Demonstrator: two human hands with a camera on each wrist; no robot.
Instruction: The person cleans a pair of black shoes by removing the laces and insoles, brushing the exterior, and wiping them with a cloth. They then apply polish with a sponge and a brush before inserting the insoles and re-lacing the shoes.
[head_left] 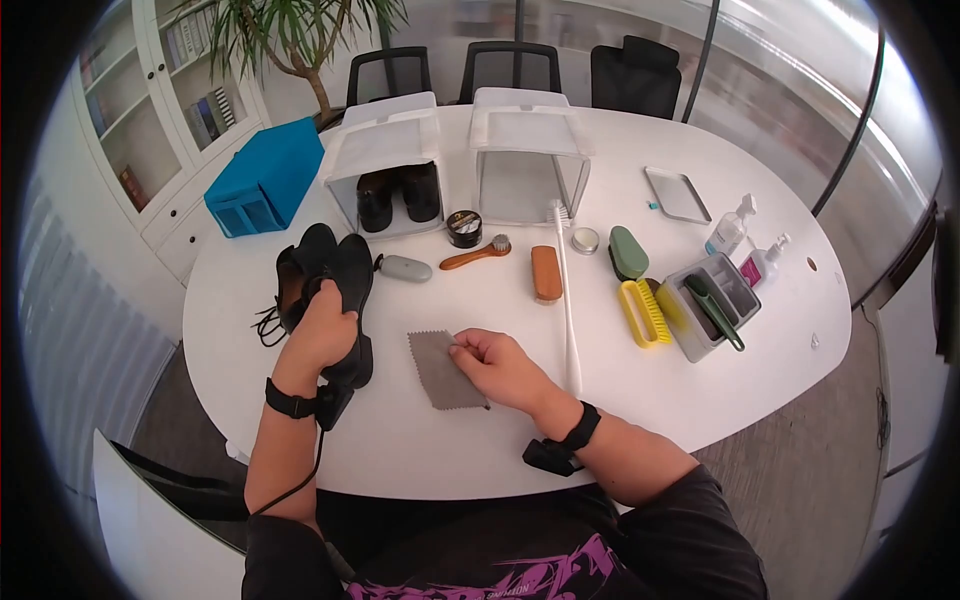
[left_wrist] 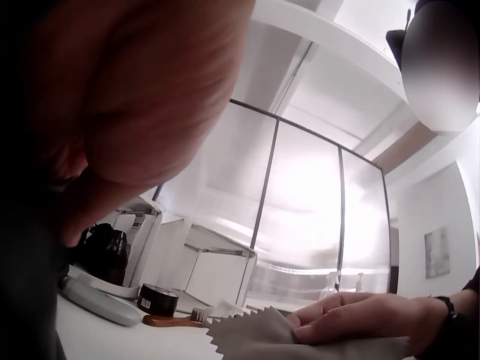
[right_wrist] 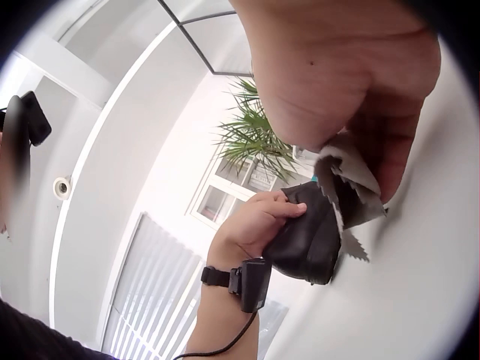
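Observation:
At the left of the table in the head view, my left hand (head_left: 322, 330) grips a pair of black lace-up shoes (head_left: 354, 262), thumb laid over the edge of one shoe. A loose lace (head_left: 268, 326) trails to the left. My right hand (head_left: 500, 370) pinches a grey cloth (head_left: 434, 375) with zigzag edges by its right side, apart from the shoes. In the right wrist view the cloth (right_wrist: 352, 184) droops in folds from the fingers, overlapping the black shoe (right_wrist: 307, 240) there.
Behind stand two white boxes (head_left: 390, 145), one with black boots (head_left: 400, 196) inside, and a blue case (head_left: 265, 178). A polish tin (head_left: 464, 228), wooden brush (head_left: 478, 252), grey-green device (head_left: 405, 268), block brush (head_left: 546, 274), long white brush (head_left: 568, 310) and yellow brush (head_left: 644, 312) lie around.

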